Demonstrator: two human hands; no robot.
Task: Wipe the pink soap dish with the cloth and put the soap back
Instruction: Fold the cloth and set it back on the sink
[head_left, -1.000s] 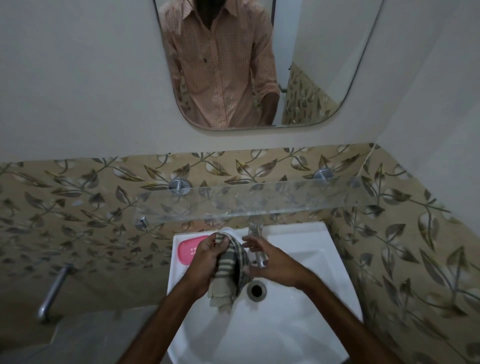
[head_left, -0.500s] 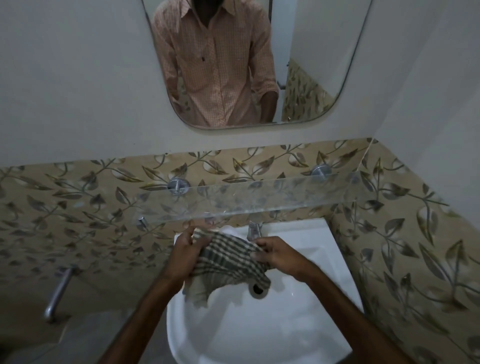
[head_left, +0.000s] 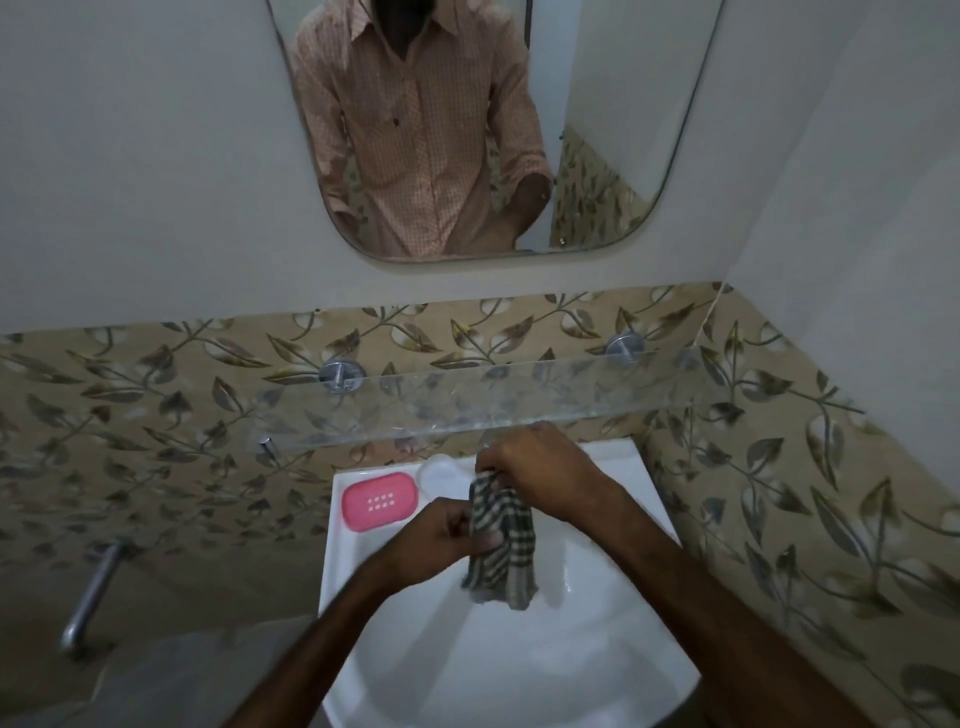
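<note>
I can read no text, label, brand or number anywhere in my view. The only marks I see are a small grid of holes in the soap dish (head_left: 379, 500), the check pattern of the cloth (head_left: 501, 540) and the leaf print on the wall tiles (head_left: 156, 415). None of these is lettering.

Light: dim, flat, src not visible. Brightest: white sink basin (head_left: 519, 665), faint sheen (no hard glare). Shadows: soft, inside basin. Blur: slight on left hand (head_left: 436, 540) & cloth (head_left: 501, 561). Edges: wide-angle bend, corners darker.
</note>
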